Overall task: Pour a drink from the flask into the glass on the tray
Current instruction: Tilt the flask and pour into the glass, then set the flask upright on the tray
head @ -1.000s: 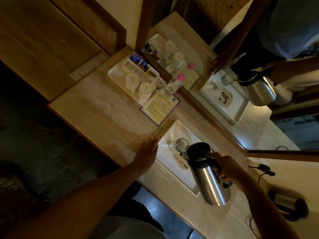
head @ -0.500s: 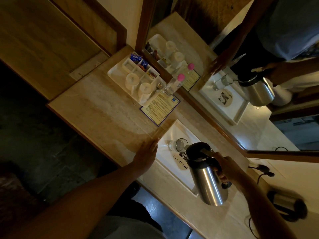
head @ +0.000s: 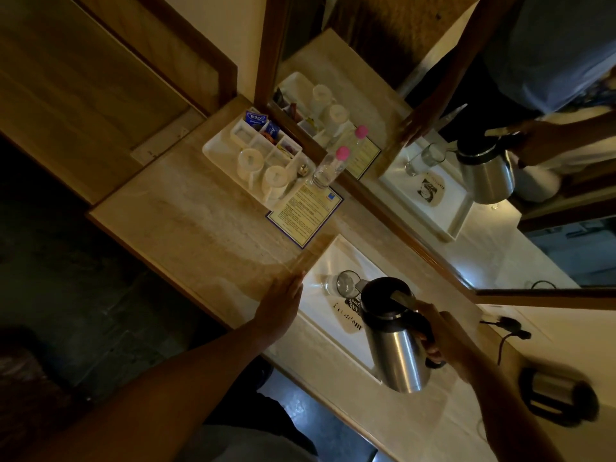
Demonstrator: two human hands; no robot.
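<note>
On the pale stone worktop (head: 186, 225), a compartmented white organiser (head: 253, 155) holds tea sachets and two upturned white cups. The left hand (head: 280, 305) lies flat, fingers spread, against the edge of the white tray (head: 333, 258). A clear glass (head: 340, 283) stands there; its contents cannot be told. The right hand (head: 440, 331) grips the handle of the steel flask (head: 400, 348), tilted spout-first over the glass.
</note>
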